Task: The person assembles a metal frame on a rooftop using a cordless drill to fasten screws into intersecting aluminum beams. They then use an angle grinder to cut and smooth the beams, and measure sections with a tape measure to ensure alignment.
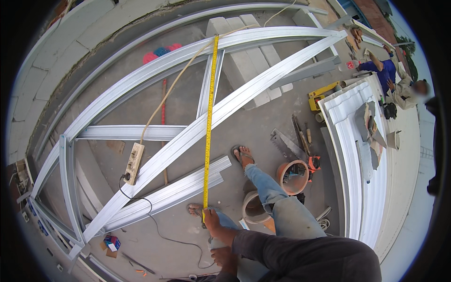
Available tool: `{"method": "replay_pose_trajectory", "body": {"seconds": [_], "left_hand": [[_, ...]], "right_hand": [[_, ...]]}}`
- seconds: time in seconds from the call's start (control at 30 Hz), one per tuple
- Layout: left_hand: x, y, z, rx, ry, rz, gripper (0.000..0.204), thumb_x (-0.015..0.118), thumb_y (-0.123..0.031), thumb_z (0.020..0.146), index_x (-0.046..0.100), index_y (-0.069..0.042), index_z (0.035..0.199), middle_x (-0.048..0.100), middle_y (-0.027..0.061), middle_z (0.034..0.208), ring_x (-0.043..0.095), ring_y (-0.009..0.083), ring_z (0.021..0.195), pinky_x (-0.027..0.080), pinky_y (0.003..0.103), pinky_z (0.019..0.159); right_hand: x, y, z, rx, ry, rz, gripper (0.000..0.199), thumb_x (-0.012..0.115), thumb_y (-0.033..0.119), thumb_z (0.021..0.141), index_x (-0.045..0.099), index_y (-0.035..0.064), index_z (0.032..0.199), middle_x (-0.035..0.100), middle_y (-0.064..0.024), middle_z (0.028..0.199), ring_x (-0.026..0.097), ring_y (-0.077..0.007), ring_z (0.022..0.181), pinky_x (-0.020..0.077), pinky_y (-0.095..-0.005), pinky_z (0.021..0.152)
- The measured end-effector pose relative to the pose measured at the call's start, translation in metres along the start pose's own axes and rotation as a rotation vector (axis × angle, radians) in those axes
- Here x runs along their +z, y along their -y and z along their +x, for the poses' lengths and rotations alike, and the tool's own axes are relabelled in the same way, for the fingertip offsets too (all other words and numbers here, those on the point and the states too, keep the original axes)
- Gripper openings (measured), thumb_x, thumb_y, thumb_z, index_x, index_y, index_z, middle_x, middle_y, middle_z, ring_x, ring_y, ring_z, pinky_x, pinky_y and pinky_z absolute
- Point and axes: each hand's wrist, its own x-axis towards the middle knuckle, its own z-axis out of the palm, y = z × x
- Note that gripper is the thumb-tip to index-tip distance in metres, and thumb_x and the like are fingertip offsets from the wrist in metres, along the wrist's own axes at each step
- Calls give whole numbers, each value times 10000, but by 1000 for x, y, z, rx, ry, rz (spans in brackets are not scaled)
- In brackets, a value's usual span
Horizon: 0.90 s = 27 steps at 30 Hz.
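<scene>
My right hand (213, 223) reaches out in a dark sleeve and pinches the near end of a yellow tape measure (209, 117). The tape runs straight away from me across a silver metal truss frame (188, 134) lying on the concrete floor, up to its curved top chord. My left hand (223, 259) sits lower, by my jeans-clad leg, fingers curled; what it holds is hidden. My feet in flip-flops (242, 155) rest beside the frame.
A white power strip (134, 162) with black cable lies on the frame. A hand saw (285, 144), orange bucket (293, 176), white bucket (253, 207) and corrugated white sheets (357, 155) lie right. Grey blocks (249, 61) sit beyond. Another person (404, 90) crouches far right.
</scene>
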Motion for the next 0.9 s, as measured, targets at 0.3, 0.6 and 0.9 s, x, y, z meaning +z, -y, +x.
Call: {"method": "replay_pose_trajectory", "body": {"seconds": [0.3,0.6,0.9], "left_hand": [[-22,-8,-19,-55,-16,-35,839,817,-519,755,428,-47,1330,574,137,1297,642,325,1223,543,436,996],[-12,0,-6,-55,1,-53,760,807,-411,779,424,-39,1320,569,137,1289,640,324,1217,538,431,998],[-32,5,-13,17,55,-69,775,801,-363,757,415,-15,1331,558,167,1308,630,350,1230,527,446,1019]], "right_hand": [[-7,28,18,64,11,189,456,541,446,1006,613,0,1064,660,-173,927,663,-243,807,520,-390,674],[4,68,-11,145,64,399,464,538,442,1012,600,-10,1093,645,-184,974,642,-280,879,506,-406,780],[16,65,0,103,34,469,297,505,329,1062,518,37,1007,716,-122,811,672,-191,623,548,-318,590]]}}
